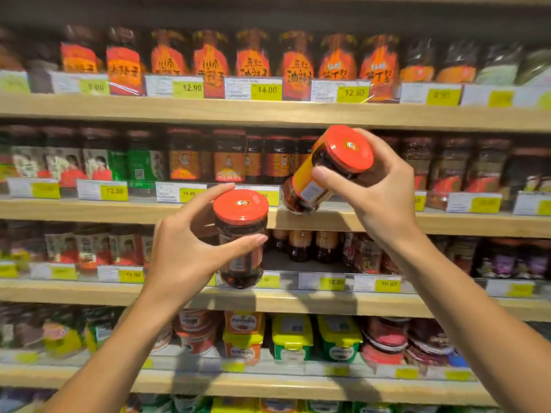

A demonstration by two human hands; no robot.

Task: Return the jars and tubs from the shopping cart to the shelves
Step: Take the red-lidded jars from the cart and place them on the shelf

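My left hand (190, 251) grips an upright glass jar of dark chilli sauce with a red lid (241, 234), held in front of the shelves. My right hand (372, 192) holds a second red-lidded jar (325, 171) with an orange label. This jar is tilted, lid toward me, its base at the front edge of the second wooden shelf (89, 211). Similar red-lidded jars (229, 156) stand in a row on that shelf behind it. The shopping cart is out of view.
Several wooden shelves carry jars with yellow price tags (267, 90) along their edges. A gap (298, 262) shows on the third shelf behind my left jar. Yellow-lidded and orange tubs (292, 335) sit on the lower shelf.
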